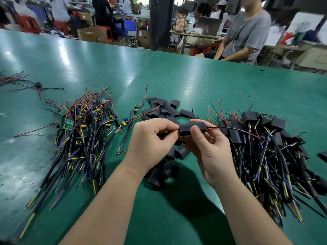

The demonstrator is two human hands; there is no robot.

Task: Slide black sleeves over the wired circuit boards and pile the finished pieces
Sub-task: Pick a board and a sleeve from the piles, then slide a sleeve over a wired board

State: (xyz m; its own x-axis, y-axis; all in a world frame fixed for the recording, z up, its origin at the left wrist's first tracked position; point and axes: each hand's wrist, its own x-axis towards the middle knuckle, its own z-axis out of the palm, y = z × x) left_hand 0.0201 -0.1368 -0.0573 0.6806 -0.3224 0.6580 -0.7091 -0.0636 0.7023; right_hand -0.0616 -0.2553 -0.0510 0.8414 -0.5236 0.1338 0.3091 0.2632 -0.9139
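Left hand [150,138] and right hand [210,149] on black sleeve [185,129]

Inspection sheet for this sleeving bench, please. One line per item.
Surface: green table, scuffed, glare streaks.
Job's things: bare wired boards piled left; loose black sleeves centre; sleeved pieces piled right.
Clutter: stray wire bundle far left; black scrap near far edge.
Grippers: left hand pinches the left end of the held sleeve; right hand grips it.
Cables: red and black leads exit its right end.
Surroundings: seated person in grey shirt opposite; cardboard boxes, red stools behind.
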